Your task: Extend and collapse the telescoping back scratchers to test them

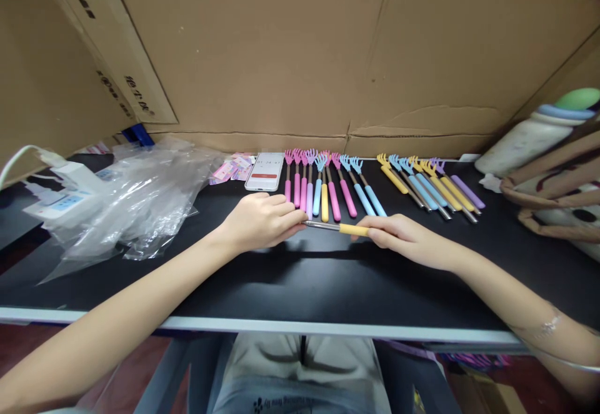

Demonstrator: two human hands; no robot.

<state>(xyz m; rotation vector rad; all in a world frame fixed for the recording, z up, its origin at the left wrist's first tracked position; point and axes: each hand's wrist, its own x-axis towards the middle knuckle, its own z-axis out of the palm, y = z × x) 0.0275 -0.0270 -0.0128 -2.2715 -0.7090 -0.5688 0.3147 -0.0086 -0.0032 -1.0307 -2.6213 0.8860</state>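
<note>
My left hand is closed around one end of a back scratcher with a metal rod and a yellow grip. That end is hidden inside my fingers. At the other end, my right hand pinches the yellow grip. The tool lies level between my hands, above the black table. Just behind it is a row of back scratchers in pink, purple, blue and yellow, claws pointing away from me. To the right lies a second group of back scratchers in yellow, blue and purple, some with bare metal rods showing.
Clear plastic bags heap at the left, beside a white power strip. A phone showing a timer lies by small printed cards. A bottle and a brown-strapped bag stand right. Cardboard walls the back.
</note>
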